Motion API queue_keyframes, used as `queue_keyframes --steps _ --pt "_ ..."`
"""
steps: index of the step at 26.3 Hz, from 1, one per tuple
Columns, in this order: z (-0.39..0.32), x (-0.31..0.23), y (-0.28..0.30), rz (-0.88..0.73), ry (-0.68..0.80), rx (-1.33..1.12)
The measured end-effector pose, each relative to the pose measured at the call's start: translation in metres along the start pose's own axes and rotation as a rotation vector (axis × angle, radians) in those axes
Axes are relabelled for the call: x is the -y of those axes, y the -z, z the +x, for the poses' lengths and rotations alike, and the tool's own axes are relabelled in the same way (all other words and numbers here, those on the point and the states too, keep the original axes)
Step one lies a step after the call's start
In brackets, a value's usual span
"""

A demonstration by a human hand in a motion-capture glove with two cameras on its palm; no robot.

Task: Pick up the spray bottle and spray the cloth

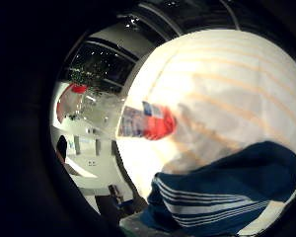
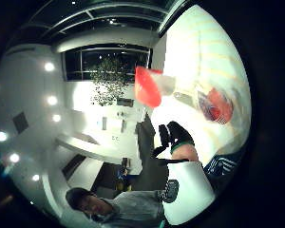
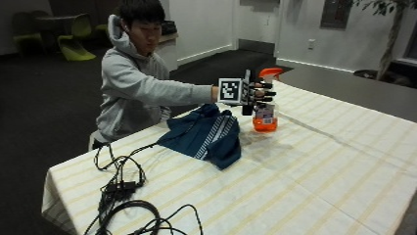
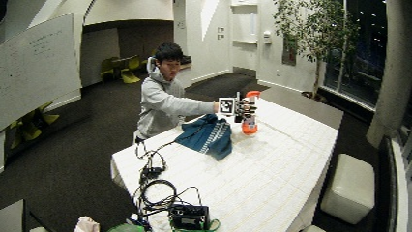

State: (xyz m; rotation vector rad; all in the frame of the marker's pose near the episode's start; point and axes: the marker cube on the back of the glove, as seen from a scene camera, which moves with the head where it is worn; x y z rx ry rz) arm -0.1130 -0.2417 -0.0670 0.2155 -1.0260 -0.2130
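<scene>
The person's gloved right hand (image 3: 255,93) is extended over the table (image 3: 338,161), fingers (image 3: 266,92) curled round the neck of the spray bottle (image 3: 265,113), just under its orange trigger head (image 3: 269,73). The bottle hangs upright below the fingers; its orange liquid fills the lower part. Whether its base touches the striped tablecloth or sits just above it cannot be determined. The blue cloth (image 3: 207,134) with white stripes lies crumpled on the table, below and to the wrist side of the fingers, apart from the bottle. Black cables (image 3: 124,196) lie near the table's end.
</scene>
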Motion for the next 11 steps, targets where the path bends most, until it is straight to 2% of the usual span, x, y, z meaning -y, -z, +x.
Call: queue_keyframes --steps 11 --pt "-0.004 -0.012 0.013 0.009 0.014 0.007"
